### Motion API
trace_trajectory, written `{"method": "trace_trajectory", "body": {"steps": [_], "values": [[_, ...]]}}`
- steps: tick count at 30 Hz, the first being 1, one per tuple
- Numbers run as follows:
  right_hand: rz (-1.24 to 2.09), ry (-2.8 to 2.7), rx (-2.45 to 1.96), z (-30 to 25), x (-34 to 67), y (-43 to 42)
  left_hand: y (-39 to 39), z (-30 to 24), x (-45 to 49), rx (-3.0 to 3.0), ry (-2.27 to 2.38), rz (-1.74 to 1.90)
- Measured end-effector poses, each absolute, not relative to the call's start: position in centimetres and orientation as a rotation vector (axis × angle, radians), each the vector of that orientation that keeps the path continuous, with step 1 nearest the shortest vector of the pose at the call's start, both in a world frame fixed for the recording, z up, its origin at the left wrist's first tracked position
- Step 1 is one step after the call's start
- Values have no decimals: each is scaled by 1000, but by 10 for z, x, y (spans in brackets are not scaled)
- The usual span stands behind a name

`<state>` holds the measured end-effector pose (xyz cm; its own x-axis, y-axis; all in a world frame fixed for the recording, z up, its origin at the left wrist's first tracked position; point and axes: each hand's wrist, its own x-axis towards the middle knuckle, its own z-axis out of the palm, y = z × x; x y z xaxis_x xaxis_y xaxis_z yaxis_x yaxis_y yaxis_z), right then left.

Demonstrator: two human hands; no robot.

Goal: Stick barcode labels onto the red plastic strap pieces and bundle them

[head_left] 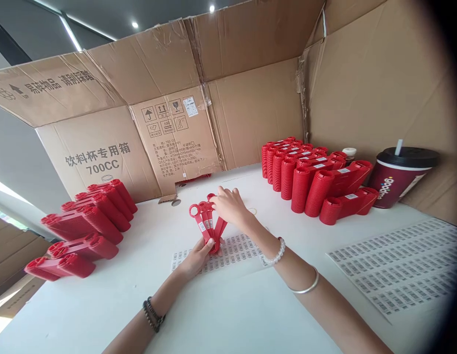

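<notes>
My left hand (196, 258) pinches the lower ends of several flat red plastic pieces (206, 222) fanned upright over the white table (228, 305). Each piece has a ring at the top and a small white label. My right hand (230, 205) is closed on the upper part of the fan, fingers curled round the ring ends. Beneath both hands lies a sheet of barcode stickers (231, 250).
Stacks of the same red pieces lie at the left (88, 221) and at the back right (317, 179). A dark red lidded drink cup (400, 177) with a straw stands far right. A larger barcode sheet (401, 268) lies right. Cardboard box walls (176, 132) surround the table.
</notes>
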<state>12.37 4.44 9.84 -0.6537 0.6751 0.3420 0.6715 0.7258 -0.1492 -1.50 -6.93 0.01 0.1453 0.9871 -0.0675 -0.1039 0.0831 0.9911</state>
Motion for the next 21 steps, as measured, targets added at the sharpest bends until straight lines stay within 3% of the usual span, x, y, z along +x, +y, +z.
{"method": "trace_trajectory", "body": {"steps": [3,8,12,21], "values": [[130,-2532,-999,101,126,48,-68,-2,-16,1089,1042,1140],[764,-2122,-891,108,130,58,-64,-5,-17,950,974,1232],[1157,-2158,-763,106,131,61,-62,-6,-18,875,949,1266],[841,-2336,-879,93,116,43,-62,-7,-19,846,949,1274]]}}
